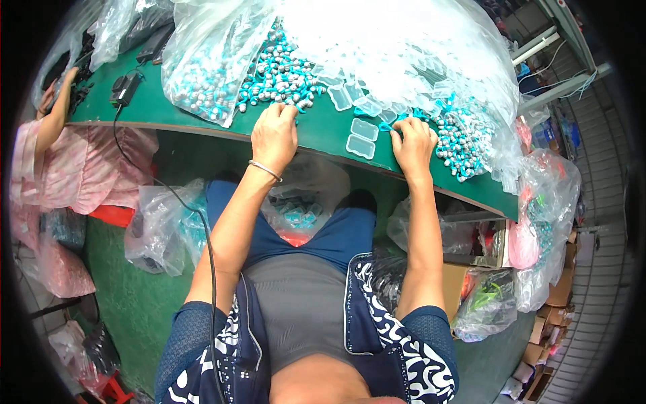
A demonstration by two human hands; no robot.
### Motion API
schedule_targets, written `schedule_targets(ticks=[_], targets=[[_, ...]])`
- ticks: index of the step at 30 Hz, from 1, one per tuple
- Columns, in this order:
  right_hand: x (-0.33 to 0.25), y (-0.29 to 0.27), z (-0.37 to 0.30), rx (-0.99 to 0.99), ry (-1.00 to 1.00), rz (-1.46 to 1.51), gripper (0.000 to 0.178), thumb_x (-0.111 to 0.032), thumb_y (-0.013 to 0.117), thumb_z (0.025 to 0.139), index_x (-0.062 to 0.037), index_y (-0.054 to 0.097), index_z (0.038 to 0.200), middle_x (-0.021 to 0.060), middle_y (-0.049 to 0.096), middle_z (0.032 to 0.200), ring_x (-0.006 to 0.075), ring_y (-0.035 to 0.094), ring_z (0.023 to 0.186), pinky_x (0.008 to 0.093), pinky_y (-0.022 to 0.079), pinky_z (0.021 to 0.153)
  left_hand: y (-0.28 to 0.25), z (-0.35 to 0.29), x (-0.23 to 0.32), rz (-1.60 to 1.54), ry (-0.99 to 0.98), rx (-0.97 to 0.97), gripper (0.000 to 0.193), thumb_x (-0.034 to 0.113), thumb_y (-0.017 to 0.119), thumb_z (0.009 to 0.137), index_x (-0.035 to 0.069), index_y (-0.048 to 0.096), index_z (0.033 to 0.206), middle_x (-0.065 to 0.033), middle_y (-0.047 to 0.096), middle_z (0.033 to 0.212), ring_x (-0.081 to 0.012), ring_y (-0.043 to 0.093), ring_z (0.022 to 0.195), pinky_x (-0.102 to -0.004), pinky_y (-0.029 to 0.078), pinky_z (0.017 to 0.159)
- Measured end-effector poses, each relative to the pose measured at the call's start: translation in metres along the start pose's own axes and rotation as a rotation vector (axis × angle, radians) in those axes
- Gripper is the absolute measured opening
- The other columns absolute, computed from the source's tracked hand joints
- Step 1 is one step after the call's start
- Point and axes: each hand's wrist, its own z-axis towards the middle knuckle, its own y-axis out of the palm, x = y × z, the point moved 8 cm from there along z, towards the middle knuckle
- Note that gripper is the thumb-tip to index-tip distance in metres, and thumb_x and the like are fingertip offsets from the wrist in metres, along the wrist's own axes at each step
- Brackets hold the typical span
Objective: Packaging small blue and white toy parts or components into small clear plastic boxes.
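My left hand (274, 140), with a bracelet at the wrist, has its fingers bent together at the near edge of a pile of small teal-and-grey pieces (277, 71). What its fingertips hold is hidden. My right hand (414, 147) has its thumb and fingers curled in at the table, with a small teal piece (385, 126) showing at their tips. Just left of that hand, two small clear plastic boxes (361, 146) lie by the table edge. To its right is a second pile of teal-and-grey pieces (464, 138).
Clear plastic bags (208, 74) and a mass of clear boxes (397, 54) cover the back of the green table (323, 135). A black cable (195, 210) runs from an adapter (126, 87) past my left arm. Another person's arm (59, 108) reaches in at the far left.
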Motion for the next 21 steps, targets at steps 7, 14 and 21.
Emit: schedule_targets(ticks=[7,14,21], targets=[[-0.007,-0.019,-0.008,0.053,0.162,0.442,0.010,-0.007,0.073,0.077,-0.0080,0.071,0.086,0.0056,0.069,0.083,0.0212,0.064,0.080,0.0388,0.047,0.080,0.023,-0.006,0.025,-0.447,0.046,-0.108,0.020,0.000,0.069,0.081,0.003,0.065,0.101,-0.0113,0.063,0.090,-0.0231,0.066,0.074,-0.0321,0.052,0.065],[-0.045,-0.008,-0.010,-0.118,0.069,0.470,0.009,-0.009,0.074,0.077,-0.0086,0.071,0.085,0.0058,0.069,0.082,0.0223,0.065,0.078,0.0355,0.047,0.069,0.050,-0.001,0.057,-0.507,0.110,-0.258,0.024,0.001,0.067,0.082,0.005,0.068,0.105,-0.0115,0.062,0.091,-0.0271,0.064,0.074,-0.0360,0.052,0.067],[-0.050,0.000,-0.011,-0.100,0.106,0.453,0.010,-0.004,0.074,0.076,-0.0062,0.070,0.085,0.0090,0.063,0.083,0.0268,0.063,0.083,0.0393,0.050,0.071,0.060,-0.001,0.066,-0.368,0.225,-0.340,0.023,0.004,0.065,0.082,0.007,0.070,0.104,-0.0117,0.062,0.093,-0.0315,0.062,0.090,-0.0410,0.051,0.078]])
